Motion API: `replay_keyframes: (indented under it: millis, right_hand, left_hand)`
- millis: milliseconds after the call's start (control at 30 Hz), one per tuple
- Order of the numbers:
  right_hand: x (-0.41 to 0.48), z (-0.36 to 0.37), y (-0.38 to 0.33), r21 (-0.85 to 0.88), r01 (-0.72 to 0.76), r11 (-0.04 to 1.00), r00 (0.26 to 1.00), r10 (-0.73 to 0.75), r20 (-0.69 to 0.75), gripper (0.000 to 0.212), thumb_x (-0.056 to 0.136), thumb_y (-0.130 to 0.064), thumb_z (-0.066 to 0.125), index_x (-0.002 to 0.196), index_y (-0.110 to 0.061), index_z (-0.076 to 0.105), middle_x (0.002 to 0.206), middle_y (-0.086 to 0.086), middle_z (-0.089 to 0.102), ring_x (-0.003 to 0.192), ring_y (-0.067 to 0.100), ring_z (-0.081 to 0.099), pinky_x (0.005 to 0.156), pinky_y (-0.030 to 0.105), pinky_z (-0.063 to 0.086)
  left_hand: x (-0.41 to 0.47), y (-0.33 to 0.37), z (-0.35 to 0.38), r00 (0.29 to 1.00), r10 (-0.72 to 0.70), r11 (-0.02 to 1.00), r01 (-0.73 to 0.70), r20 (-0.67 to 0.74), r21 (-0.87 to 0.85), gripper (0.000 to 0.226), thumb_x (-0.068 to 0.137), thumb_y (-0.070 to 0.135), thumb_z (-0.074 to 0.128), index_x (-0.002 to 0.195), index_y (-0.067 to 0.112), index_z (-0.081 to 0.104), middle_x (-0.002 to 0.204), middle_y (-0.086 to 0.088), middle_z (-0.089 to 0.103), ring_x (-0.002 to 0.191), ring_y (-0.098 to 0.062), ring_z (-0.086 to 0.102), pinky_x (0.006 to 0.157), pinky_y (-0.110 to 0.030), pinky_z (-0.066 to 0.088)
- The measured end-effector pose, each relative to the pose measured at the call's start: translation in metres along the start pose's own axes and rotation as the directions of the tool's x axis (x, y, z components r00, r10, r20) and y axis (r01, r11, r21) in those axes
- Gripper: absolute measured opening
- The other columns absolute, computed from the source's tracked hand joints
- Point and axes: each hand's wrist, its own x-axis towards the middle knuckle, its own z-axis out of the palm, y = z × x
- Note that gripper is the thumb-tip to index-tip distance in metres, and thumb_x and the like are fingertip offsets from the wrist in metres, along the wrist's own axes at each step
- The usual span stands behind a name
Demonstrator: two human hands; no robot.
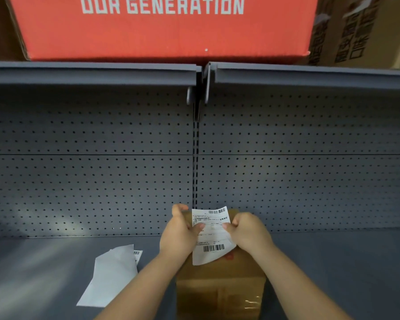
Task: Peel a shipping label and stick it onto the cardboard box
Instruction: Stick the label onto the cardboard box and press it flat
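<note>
1. The left hand [180,229] is pinching the left edge of the shipping label [211,235], with the thumb pressing on the printed side.
2. The right hand [247,232] is pinching the right edge of the same label, so both hands are closing on it with the paper stretching between them.
3. The label is hanging in the air, a little tilted, with a barcode near its top and another near its bottom. Its lower corner is curling.
4. It looks like the person is either peeling the backing off or getting ready to stick the label down; the back of the paper is hiding, so it is hard to tell which.
5. The cardboard box [219,287] is standing on the grey shelf [333,273] right under the label and between the two arms, close to the person.
6. Some loose white paper [112,276] is lying on the shelf to the left of the box, with a bit of barcode peeking out beside it.
7. A big red box [162,31] is sitting on the shelf above, far from the hands.
8. What could go wrong: the sticky side could be folding onto itself if the curling corner flops over. The label could also be landing crooked or wrinkly if one hand is pressing down before the other. Pulling too hard could be tearing the thin paper.
</note>
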Motion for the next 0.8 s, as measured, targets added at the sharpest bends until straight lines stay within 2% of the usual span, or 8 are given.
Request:
replay_keyframes:
  millis: [167,333,433,567,800]
  right_hand:
    - [0.001,0.001,0.001,-0.045,0.009,0.999,1.0,-0.008,0.028,0.034,0.089,-0.039,0.059,0.067,-0.014,0.054,0.063,-0.003,0.054,0.06,0.014,0.053,0.05,0.027,0.037]
    - [0.002,0.003,0.003,-0.06,0.019,0.998,0.999,-0.017,0.039,0.04,0.089,-0.035,0.06,0.056,-0.018,0.046,0.058,-0.004,0.049,0.054,0.012,0.048,0.049,0.026,0.036]
    - [0.001,0.003,0.002,-0.082,0.028,0.996,0.999,-0.024,0.045,0.039,0.089,-0.033,0.06,0.056,-0.018,0.048,0.056,-0.006,0.049,0.052,0.011,0.048,0.048,0.025,0.036]
    - [0.001,0.004,0.002,-0.111,0.05,0.993,0.998,-0.045,0.043,0.037,0.089,-0.032,0.059,0.058,-0.016,0.048,0.054,-0.005,0.049,0.051,0.013,0.047,0.046,0.026,0.035]
    - [0.0,0.006,0.003,-0.136,0.062,0.989,0.998,-0.059,0.029,0.037,0.089,-0.031,0.058,0.057,-0.018,0.047,0.057,-0.005,0.051,0.055,0.015,0.051,0.047,0.027,0.038]
  left_hand:
    - [-0.001,-0.007,0.007,0.999,0.024,0.999,-0.022,-0.031,0.048,0.048,0.085,0.036,0.066,0.116,0.023,0.031,0.064,0.006,0.057,0.057,-0.012,0.059,0.044,-0.027,0.039]
    - [0.001,-0.011,0.01,0.999,0.041,0.996,-0.038,-0.027,0.082,0.045,0.086,0.035,0.065,0.115,0.024,0.032,0.063,0.008,0.057,0.057,-0.01,0.059,0.043,-0.026,0.039]
    - [0.003,-0.012,0.012,0.998,0.045,0.996,-0.042,-0.031,0.084,0.045,0.086,0.031,0.065,0.117,0.024,0.033,0.063,0.008,0.056,0.056,-0.009,0.058,0.043,-0.025,0.039]
    - [0.005,-0.014,0.014,0.999,0.044,0.995,-0.042,-0.023,0.086,0.047,0.084,0.029,0.068,0.116,0.024,0.034,0.065,0.005,0.059,0.061,-0.012,0.062,0.047,-0.03,0.047]
    - [0.006,-0.017,0.015,0.999,0.047,0.996,-0.045,-0.022,0.074,0.044,0.086,0.029,0.066,0.115,0.025,0.034,0.065,0.003,0.06,0.061,-0.012,0.062,0.045,-0.026,0.042]
